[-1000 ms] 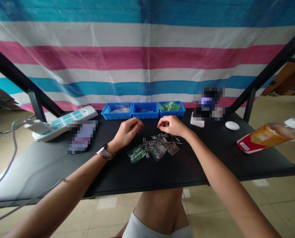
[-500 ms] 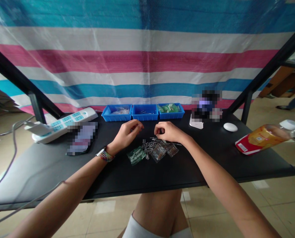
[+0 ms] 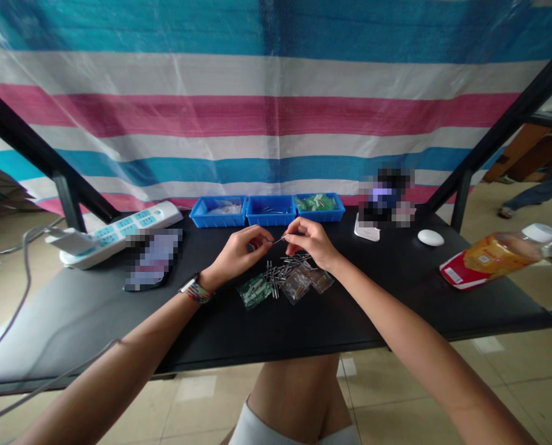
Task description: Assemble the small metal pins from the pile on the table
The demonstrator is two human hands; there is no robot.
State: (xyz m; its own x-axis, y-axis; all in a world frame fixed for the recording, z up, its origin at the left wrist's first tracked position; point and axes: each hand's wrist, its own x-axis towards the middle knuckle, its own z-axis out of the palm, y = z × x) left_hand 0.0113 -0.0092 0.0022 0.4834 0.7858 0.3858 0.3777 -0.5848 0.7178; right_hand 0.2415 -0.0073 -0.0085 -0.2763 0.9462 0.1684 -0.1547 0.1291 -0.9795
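My left hand [image 3: 241,250], with a bracelet and a watch strap at the wrist, pinches one end of a thin metal rod [image 3: 279,240]. The rod's other end is between the fingertips of my right hand [image 3: 315,244], so it spans the small gap between both hands. Its exact kind is too small to make out. Just below lies a loose pile of similar metal rods [image 3: 276,281] on the black table. Beside the pile are a green plastic packet [image 3: 254,291] and clear packets [image 3: 296,284] with small parts inside.
Three blue bins stand at the back: one with clear bags [image 3: 217,216], one with a few rods [image 3: 270,216], one with green packets [image 3: 319,210]. A power strip [image 3: 127,228] is at left; a white oval object [image 3: 430,238] and a drink bottle [image 3: 493,256] are at right.
My right hand has risen slightly from the pile and its fingers have met my left fingertips. A thin metal rod now shows between the two hands. The left hand has barely moved.
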